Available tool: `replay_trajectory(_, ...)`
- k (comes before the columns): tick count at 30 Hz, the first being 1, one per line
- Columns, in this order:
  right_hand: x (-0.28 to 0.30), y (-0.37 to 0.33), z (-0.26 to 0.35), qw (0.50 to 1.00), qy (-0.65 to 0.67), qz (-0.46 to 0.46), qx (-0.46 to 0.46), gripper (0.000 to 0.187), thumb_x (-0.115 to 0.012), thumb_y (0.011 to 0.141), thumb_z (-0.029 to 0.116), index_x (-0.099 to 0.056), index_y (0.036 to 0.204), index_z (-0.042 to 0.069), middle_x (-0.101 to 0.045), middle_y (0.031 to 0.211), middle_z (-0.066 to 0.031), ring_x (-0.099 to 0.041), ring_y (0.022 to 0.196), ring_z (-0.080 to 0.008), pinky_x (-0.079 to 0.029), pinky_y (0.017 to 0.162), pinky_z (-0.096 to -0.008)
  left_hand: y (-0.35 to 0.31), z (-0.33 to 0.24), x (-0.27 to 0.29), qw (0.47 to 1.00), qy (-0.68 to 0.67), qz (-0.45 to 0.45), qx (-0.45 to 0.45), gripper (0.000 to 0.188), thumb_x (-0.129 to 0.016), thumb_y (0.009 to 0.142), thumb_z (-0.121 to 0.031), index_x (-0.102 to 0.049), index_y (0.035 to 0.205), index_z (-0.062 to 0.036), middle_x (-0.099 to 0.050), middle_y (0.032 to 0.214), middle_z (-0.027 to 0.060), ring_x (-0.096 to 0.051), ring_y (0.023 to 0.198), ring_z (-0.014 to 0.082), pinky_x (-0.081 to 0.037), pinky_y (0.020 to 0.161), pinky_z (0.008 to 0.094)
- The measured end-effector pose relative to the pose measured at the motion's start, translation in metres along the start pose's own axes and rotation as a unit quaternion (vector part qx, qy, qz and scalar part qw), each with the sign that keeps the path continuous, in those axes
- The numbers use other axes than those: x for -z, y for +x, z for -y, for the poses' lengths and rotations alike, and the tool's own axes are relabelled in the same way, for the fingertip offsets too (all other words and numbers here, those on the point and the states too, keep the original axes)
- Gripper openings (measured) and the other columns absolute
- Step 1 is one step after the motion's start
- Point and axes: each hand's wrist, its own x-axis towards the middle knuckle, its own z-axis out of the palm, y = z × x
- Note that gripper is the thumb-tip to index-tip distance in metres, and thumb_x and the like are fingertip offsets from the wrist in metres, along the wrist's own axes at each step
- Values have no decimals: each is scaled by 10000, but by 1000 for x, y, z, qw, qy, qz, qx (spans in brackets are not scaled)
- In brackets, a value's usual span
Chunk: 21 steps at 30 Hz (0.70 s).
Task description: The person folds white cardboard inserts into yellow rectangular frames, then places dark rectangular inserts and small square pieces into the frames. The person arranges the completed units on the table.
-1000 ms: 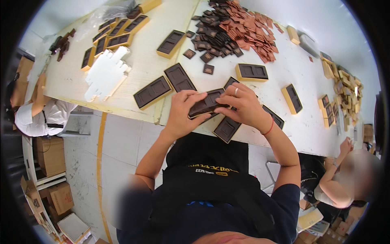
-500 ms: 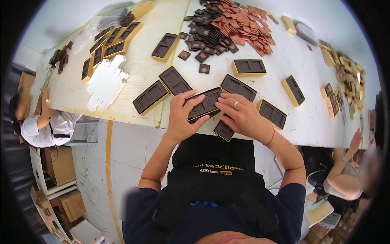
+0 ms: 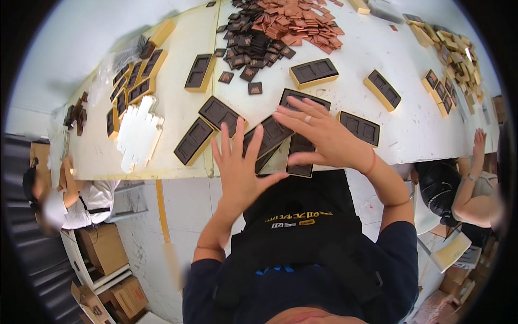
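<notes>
Has left hand (image 3: 236,167) and right hand (image 3: 326,135) splayed wide at a dark two-well tray (image 3: 271,134) near the front edge of the white table (image 3: 415,135); cannot tell whether touching it; has gold-sided boxes (image 3: 314,71) close by, dark squares (image 3: 245,44) and copper-coloured squares (image 3: 297,26) heaped beyond

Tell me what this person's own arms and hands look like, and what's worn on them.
The left hand and right hand both look bare, without gloves. The right wears a plain, pale ring and a thin red cord around the wrist; none shows on the left. Short, dark navy sleeves leave the forearms uncovered.
</notes>
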Motion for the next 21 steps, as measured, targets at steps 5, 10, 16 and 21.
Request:
replay_trajectory(5, -19, -62, 11, 996, -37, 16, -82, 1002, -824, 679, 609, -458, 1512, 189, -307, 1624, -144, -213, 1508, -441, -225, 1196, -584, -26, 22, -25, 995, 1, -77, 62, 787, -852, 765, -401, -528, 1457, -213, -283, 1628, 166, -151, 1510, 482, -103, 1137, 723)
replay_trajectory(10, -58, -58, 21, 992, -39, -57, -103, 1000, -849, 673, 559, -449, 1514, 194, -316, 1609, -150, -195, 1504, -469, -233, 1193, -582, -15, 86, -13, 975, 10, -170, 139, 594, -796, 844, -279, -585, 1362, -80, -401, 1555, 177, -238, 1492, 450, -238, 1189, 554)
replay_trajectory(16, -84, -9, 6, 983, -59, -137, -110, 967, -836, 686, 574, -471, 1480, 159, -337, 1593, -167, -239, 1489, -447, -272, 1158, -567, 66, 157, -2, 978, -34, -126, 164, 683, -773, 865, -384, -526, 1412, -58, -410, 1533, 211, -336, 1445, 387, -288, 1170, 501)
replay_trajectory(21, -55, 6, -1, 970, -66, -198, -127, 975, -792, 706, 639, -470, 1485, 149, -384, 1568, -157, -273, 1482, -402, -250, 1159, -541, 102, 129, -11, 983, 54, -173, 22, 823, -793, 836, -436, -445, 1489, -75, -375, 1549, 225, -358, 1421, 398, -268, 1160, 522)
